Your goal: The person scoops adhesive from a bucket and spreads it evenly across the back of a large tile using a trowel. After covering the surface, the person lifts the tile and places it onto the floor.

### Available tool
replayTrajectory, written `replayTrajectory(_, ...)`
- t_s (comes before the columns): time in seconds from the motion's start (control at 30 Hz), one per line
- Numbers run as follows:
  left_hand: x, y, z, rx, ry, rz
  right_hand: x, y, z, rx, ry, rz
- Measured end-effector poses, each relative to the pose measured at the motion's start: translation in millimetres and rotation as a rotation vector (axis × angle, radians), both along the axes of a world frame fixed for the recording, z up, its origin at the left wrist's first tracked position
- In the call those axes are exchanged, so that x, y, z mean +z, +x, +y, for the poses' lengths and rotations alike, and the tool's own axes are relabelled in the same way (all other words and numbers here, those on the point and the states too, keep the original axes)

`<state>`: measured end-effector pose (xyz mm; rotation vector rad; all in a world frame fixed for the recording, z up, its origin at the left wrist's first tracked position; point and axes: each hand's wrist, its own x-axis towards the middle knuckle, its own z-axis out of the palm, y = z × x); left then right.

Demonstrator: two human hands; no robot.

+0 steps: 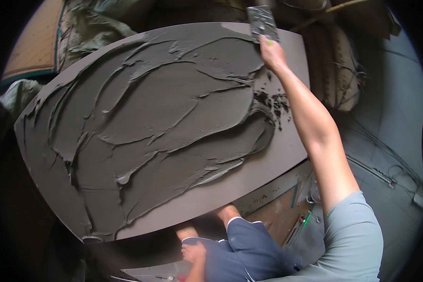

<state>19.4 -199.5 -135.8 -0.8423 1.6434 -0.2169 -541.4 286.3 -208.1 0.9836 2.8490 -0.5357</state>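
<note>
At the top right my right hand [272, 56] is closed on a flat metal trowel [261, 21] smeared with grey paste, held over the far edge of a large smooth board [286, 136]. Grey paste [160, 108] covers most of the board in uneven ridges and swirls, with dark scattered bits on a bare strip at the right. My left hand [192, 251] is low, against my blue shorts by the thigh, its fingers curled; whether anything is inside them is hidden.
A tan panel [33, 37] and crumpled sacks [91, 30] lie at the upper left. Long bundled pieces [340, 80] stand behind the board at the right. Cables [380, 150] run across the grey floor [390, 84], and a leaning panel [270, 199] shows below the board.
</note>
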Motion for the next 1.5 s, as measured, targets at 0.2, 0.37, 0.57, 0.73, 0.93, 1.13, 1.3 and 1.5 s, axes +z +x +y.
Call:
replayTrajectory(0.2, 0, 1, -8, -0.018, -0.014, -0.024, 54, 65, -126, 0.039, -0.642, 0.000)
replayTrajectory(0.37, -7, 7, -6, -0.039, -0.005, -0.043, 56, 53, -262, 0.414, -0.796, -0.016)
replayTrajectory(0.57, -4, 0, -3, 0.017, 0.008, -0.015, 52, -34, -318, 0.496, -0.761, -0.225)
replayTrajectory(0.73, -2, 10, -9, 0.021, -0.020, -0.021, -6, -82, -226, 0.189, -0.682, -0.047)
replayTrajectory(0.93, -4, 7, -10, 0.088, 0.049, 0.029, -28, -52, -37, 0.090, 0.372, 0.271)
replayTrajectory(1.13, -4, 24, -36, 0.120, 0.029, 0.053, 32, 46, -100, -0.160, -0.484, 0.236)
replayTrajectory(1.3, 4, 17, -53, 0.101, 0.073, 0.089, 31, 85, -196, -0.073, -0.914, 0.099)
replayTrajectory(1.5, 9, 14, -74, 0.131, 0.118, 0.102, 8, 66, -382, -0.074, -1.172, 0.070)
